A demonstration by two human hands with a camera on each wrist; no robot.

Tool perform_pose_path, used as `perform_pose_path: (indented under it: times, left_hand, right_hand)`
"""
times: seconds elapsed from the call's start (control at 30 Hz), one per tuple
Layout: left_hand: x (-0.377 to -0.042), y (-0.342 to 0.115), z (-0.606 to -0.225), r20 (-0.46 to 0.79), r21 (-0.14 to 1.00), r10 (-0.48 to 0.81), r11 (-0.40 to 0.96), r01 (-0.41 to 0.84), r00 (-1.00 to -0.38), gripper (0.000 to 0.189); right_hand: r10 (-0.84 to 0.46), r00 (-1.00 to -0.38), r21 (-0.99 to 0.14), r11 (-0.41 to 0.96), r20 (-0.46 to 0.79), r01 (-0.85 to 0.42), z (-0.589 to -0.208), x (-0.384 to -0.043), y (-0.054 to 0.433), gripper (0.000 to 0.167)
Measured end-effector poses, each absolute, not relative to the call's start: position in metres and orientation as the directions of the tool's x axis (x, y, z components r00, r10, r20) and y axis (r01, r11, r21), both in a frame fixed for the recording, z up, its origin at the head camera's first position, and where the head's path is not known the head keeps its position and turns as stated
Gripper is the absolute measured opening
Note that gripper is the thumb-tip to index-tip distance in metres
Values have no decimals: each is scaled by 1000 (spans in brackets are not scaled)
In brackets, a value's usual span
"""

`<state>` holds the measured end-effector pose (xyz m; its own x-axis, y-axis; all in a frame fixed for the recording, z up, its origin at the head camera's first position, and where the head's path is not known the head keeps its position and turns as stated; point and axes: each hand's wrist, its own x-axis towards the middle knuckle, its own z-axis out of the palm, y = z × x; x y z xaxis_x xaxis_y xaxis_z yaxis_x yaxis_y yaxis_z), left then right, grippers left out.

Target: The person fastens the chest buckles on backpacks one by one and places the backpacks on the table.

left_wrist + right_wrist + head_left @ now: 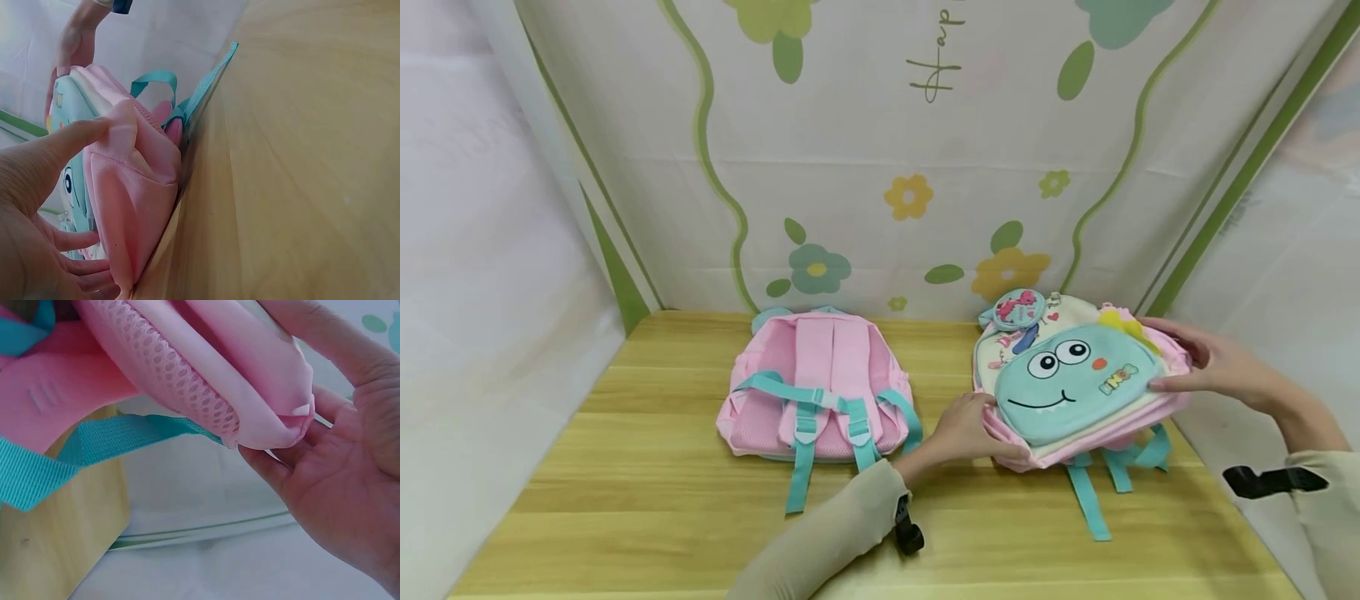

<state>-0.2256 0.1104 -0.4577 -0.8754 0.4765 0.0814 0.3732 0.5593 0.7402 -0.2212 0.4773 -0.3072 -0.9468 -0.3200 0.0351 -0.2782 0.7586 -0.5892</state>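
Note:
A children's backpack (1063,387) with a pale blue cartoon face and pink sides is tilted above the right part of the table, front facing up. My left hand (967,429) grips its lower left corner; the left wrist view shows the thumb across the pink side panel (134,194). On the opposite side, my right hand (1225,362) holds the edge with the thumb on the front and fingers around the back. In the right wrist view, those fingers reach under the pink mesh-edged side (206,375). Teal straps (1087,500) hang below the bag.
A second pink backpack (831,367) lies on the left part of the wooden table (647,483), with its shoulder straps and teal webbing upward. Printed flower cloth (865,125) stands behind the table and at both sides.

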Motion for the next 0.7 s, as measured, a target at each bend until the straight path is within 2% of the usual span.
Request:
perform_pose_path:
  times: [0.27,0.7]
  left_hand:
    - [-228,105,-458,89,769,482,523,368,-872,88]
    - [-227,98,-450,43,781,501,523,342,-864,89]
  right_hand:
    - [-396,-915,-570,736,75,-365,-286,-224,460,93]
    - [-464,-885,-576,713,40,-400,-262,-226,439,102]
